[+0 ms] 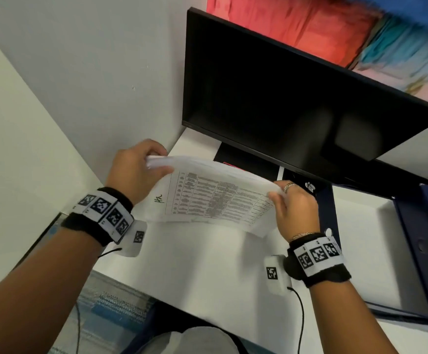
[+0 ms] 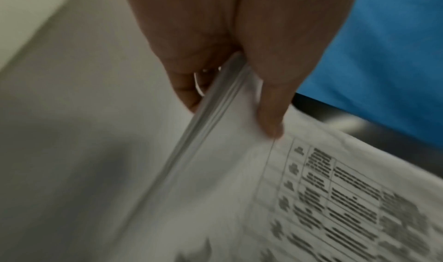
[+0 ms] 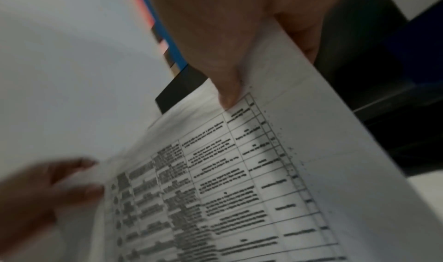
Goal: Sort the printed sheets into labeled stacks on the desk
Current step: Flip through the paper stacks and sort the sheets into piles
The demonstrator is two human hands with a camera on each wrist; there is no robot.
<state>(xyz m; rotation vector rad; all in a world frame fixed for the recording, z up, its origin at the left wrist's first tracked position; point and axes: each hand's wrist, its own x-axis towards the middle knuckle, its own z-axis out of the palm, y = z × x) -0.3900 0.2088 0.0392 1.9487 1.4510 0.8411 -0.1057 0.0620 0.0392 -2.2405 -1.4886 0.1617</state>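
Sheets (image 1: 215, 198) white, printed table, sagging

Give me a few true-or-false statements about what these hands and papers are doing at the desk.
1. Both hands hold the bundle of white printed sheets above the white desk. True: left hand and right hand grip opposite ends.
2. The top sheet shows a printed table. True.
3. The black computer monitor is lit up. False: its screen is dark.
4. The sheets lie flat on the desk. False: they sag in the air between the hands.
5. The right hand wears a ring. True.
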